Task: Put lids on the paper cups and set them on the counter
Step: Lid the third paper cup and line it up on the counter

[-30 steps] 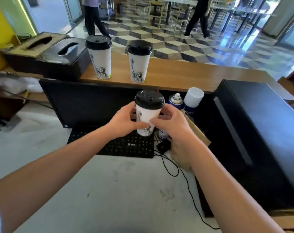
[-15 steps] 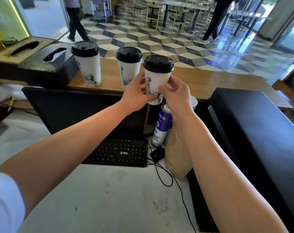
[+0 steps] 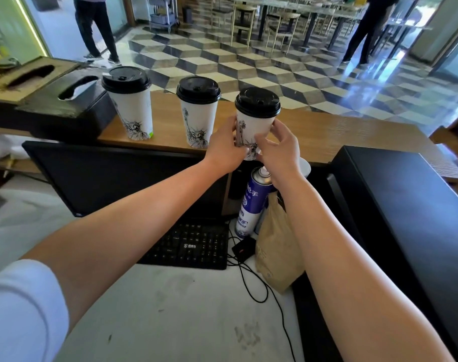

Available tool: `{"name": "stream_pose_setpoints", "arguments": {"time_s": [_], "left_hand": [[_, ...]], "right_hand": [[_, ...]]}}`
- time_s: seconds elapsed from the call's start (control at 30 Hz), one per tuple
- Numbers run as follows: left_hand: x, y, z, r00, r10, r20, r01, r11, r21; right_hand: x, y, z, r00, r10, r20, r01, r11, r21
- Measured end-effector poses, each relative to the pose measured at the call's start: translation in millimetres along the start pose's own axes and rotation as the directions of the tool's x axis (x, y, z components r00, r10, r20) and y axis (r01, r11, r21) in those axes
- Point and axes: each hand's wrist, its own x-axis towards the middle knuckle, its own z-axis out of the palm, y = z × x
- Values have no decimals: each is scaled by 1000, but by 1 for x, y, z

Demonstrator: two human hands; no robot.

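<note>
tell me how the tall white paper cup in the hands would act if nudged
The tall white paper cup with a black plastic lid tapers toward its base, so it probably tips easily. Its paper wall likely dents if squeezed hard.

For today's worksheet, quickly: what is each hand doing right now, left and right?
Left hand: closed, gripping the rightmost lidded cup from its left side.
Right hand: closed, fingers curled round the same cup's right side.
</note>
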Motion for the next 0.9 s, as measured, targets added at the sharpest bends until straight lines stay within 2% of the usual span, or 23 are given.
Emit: {"name": "stream_pose_setpoints", "arguments": {"time_s": [0.27, 0.5, 0.9], "left_hand": [[7, -1, 7, 1000, -4, -29, 4, 1000, -2], [13, 1, 14, 996, -72, -53, 74, 997, 32], [14, -1, 19, 999, -30, -38, 32, 998, 52]], "right_hand": [[13, -3, 3, 1000, 6, 3, -5, 997, -79], [20, -4, 3, 1000, 10, -24, -12, 994, -110], [22, 3, -1, 998, 32, -48, -37, 994, -104]]}}
